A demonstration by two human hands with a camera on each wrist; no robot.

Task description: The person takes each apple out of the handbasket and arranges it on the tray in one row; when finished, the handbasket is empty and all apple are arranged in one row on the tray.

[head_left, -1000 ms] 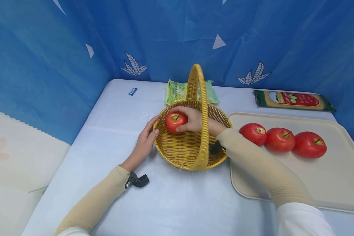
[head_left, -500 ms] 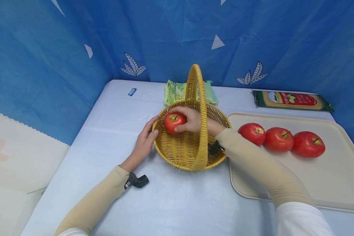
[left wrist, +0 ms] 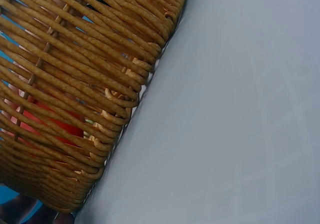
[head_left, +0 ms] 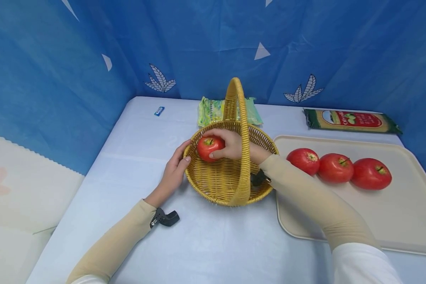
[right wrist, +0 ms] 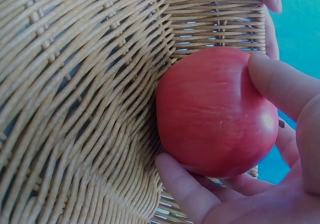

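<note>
A round yellow wicker basket [head_left: 216, 179] with a tall arched handle stands mid-table. My left hand [head_left: 170, 171] grips its left rim, the thumb over the edge. Beneath the handle arch, my right hand [head_left: 233, 145] reaches inside and holds a red apple [head_left: 210, 148] near the left wall. In the right wrist view, thumb and fingers curve round that apple [right wrist: 215, 114], which sits right at the woven bottom. The left wrist view shows the basket's outer side [left wrist: 85, 59], with red visible through the weave.
To the right, a beige tray [head_left: 358, 221] bears three red apples [head_left: 336, 168] in a row. A long green-and-red packet [head_left: 353, 120] lies behind it. Behind the basket is a green packet [head_left: 211, 110]; a small blue wrapper [head_left: 159, 111] lies at back left. Blue curtains surround the table.
</note>
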